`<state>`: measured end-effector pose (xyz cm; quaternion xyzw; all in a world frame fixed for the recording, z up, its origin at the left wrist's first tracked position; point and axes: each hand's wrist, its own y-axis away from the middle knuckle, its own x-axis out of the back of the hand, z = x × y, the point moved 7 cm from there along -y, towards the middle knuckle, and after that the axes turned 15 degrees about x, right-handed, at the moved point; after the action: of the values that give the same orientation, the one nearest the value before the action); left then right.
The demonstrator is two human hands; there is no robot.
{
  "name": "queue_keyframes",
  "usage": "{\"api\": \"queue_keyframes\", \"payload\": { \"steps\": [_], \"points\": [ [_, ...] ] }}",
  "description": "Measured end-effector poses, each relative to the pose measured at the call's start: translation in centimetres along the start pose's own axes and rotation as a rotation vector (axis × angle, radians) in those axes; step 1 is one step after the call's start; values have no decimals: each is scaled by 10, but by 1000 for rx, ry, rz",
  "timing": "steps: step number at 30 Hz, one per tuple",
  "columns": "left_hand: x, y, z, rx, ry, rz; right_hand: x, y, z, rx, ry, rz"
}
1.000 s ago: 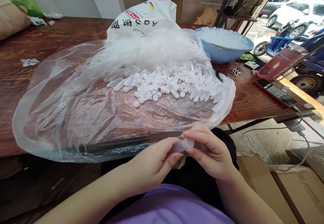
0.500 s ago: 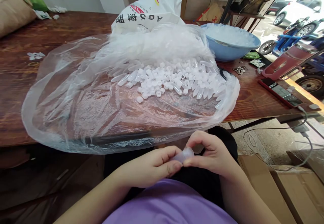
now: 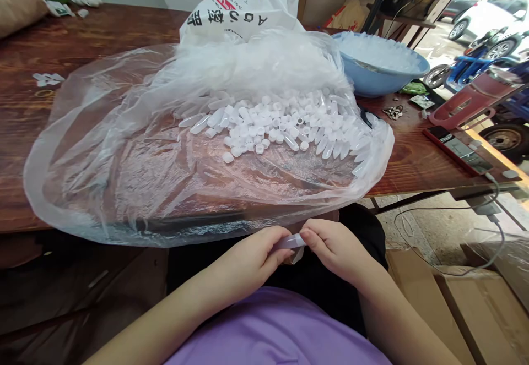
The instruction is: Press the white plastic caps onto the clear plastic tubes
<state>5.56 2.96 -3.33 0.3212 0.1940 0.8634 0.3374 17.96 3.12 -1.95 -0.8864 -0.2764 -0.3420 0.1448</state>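
Observation:
Above my lap, my left hand (image 3: 250,257) is closed around a small translucent plastic tube (image 3: 290,241), which points to the right. My right hand (image 3: 341,252) pinches the tube's right end, where a whiter cap-like part shows; the fingertips partly cover it. Beyond my hands, a heap of white round caps (image 3: 259,148) and clear pointed tubes (image 3: 329,149) lies on a large clear plastic bag (image 3: 157,183) spread over the table edge.
A blue basin (image 3: 372,79) full of whitish pieces stands at the back right of the wooden table (image 3: 25,150). Behind the heap is a printed white sack (image 3: 243,10). At right lie keys (image 3: 392,112) and a phone (image 3: 457,149) on a cable. Cardboard boxes (image 3: 475,304) sit below.
My right hand has turned and closed tighter on the tube's end, with its fingers now curled in. The tube appears slimmer and more side-on. The view has shifted slightly.

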Motion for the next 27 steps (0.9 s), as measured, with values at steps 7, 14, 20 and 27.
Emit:
{"api": "queue_keyframes", "payload": {
  "steps": [7, 14, 20, 27],
  "points": [
    [-3, -4, -3, -26, -5, -17, -10, 2, -5, 160, 21, 33],
    [-21, -24, -14, 12, -197, -41, -43, 9, 31, -108, -79, -42],
    [-15, -49, -17, 19, -287, 96, -10, 9, 29, -183, 166, -123],
    [-1, 4, 46, -195, -498, -143, 86, -44, 8, -47, 499, 286]
  ]
}}
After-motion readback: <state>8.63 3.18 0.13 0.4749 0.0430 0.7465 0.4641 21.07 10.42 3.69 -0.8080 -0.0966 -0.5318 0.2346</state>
